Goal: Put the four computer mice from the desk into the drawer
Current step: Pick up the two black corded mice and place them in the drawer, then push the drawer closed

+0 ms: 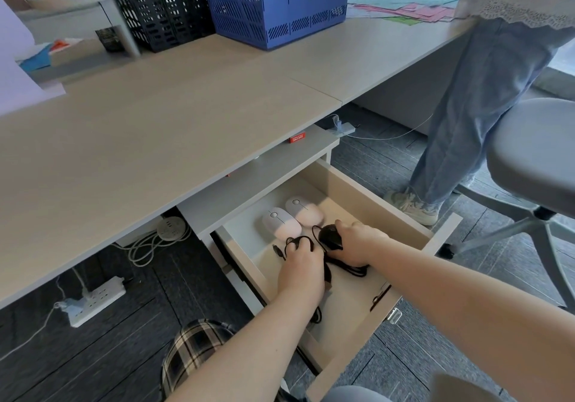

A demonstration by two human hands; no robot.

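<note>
The drawer [348, 187] under the desk [161, 127] is pulled out. Two pale wireless mice lie side by side at its back: one [281, 223] on the left, the other [304, 211] on the right. My right hand [357, 243] grips a black wired mouse [330, 236] just in front of them, inside the drawer. My left hand [300, 272] is closed over a second black mouse, mostly hidden beneath it, with a loop of its black cable [298, 241] by the fingers. More black cable [354, 269] trails on the drawer floor.
A blue file rack [280, 6] and a black one [158, 6] stand at the back of the desk. A person in jeans [466, 115] stands to the right beside a grey office chair [535, 159]. Power strips [96, 300] and cords lie on the floor.
</note>
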